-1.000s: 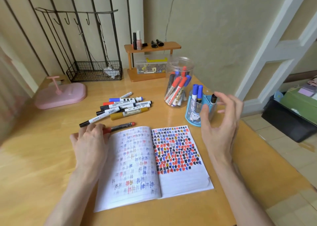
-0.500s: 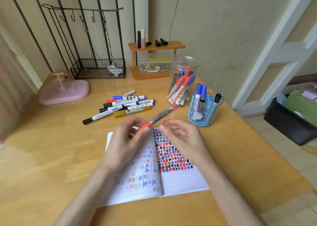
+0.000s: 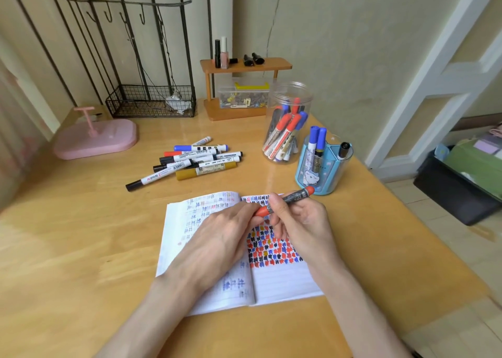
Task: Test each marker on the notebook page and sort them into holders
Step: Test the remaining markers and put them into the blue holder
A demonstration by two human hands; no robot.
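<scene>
The red marker (image 3: 292,197) is held in the air over the far part of the open notebook (image 3: 282,284). It lies slantwise, with its right end pointing toward the blue holder (image 3: 323,167). The right hand (image 3: 307,221) is curled round the dark barrel. The left hand (image 3: 217,238) pinches the red cap at the marker's left end. Both hands are therefore occupied with this one marker.

Step in hand, by judgement: uncapping before the test stroke.
- Pull the cap straight along the barrel's axis; do not bend it sideways.
- Keep the barrel hand steady so the tip does not flick ink.
- Retain the cap in the left hand for recapping.
- Make the mark on the bare ruled area at the near end of the right page, because the far part is already crowded with red, blue, black and yellow marks.

A loose pile of markers (image 3: 198,162) lies left of and beyond the notebook. A clear jar (image 3: 288,129) with red and blue markers stands far right, just beside the blue holder, which contains a few more.

The surface is a glossy wooden table (image 3: 81,235). At its far edge stand a pink tray (image 3: 95,140), a wire basket (image 3: 152,102) and a small wooden shelf (image 3: 244,66) against a pale wall. To the right there is tiled floor and a dark bin (image 3: 456,194).
</scene>
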